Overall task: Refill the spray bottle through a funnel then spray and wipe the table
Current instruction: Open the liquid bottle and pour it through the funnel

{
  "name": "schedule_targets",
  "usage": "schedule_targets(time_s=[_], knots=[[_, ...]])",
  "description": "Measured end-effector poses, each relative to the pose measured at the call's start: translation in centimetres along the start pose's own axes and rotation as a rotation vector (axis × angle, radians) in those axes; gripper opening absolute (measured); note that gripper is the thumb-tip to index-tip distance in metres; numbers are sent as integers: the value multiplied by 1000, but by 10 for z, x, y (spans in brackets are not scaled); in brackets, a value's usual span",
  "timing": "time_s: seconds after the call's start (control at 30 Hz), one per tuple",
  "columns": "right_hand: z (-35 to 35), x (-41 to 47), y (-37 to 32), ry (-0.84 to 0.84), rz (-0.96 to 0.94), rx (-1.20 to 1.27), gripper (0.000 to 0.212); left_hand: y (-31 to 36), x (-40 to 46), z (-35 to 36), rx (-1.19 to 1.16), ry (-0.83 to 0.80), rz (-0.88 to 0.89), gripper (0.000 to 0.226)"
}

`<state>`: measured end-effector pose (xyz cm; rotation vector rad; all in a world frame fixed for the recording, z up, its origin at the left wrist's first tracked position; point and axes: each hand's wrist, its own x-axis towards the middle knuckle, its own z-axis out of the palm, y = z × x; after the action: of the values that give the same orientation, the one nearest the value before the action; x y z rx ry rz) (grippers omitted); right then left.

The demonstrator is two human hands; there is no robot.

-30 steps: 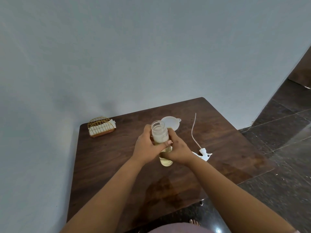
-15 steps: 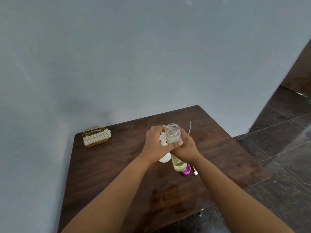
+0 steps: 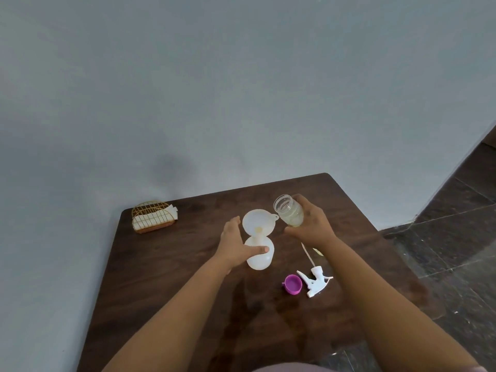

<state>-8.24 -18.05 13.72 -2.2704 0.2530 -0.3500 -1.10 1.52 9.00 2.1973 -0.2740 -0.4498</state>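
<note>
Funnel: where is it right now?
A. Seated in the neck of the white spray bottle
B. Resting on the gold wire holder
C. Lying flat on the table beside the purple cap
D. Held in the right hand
A: the funnel stands with its spout in the neck of the spray bottle, which the left hand steadies.

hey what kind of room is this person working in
Probably a corner of a home, perhaps a dining area, though that's a guess. A dark wooden table stands against a plain wall, a wire napkin holder sits on it, and the floor is dark polished tile.
</note>
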Motion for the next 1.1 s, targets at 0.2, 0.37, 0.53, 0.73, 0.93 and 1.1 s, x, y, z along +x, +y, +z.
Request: schedule_targets(time_s=[0.2,0.37,0.53,0.73,0.93,1.1], knots=[[2,22,21,-142,-45,-122,54,4,15,15,-31,79,-1,122],[0,40,31,-151,-130,-272,52,10,22,20,23,131,5,117],[-1,58,38,-198,-240,-387,55,4,24,26,-44,188,-1,99],[6,72,37,-241,-297,-441,56,4,21,27,-70,228,8,87],[10,78,30,-259,-356,-526,54,3,20,28,-46,243,37,82],[12,82,27,-265,-388,-607,57,4,23,26,-82,232,26,80]])
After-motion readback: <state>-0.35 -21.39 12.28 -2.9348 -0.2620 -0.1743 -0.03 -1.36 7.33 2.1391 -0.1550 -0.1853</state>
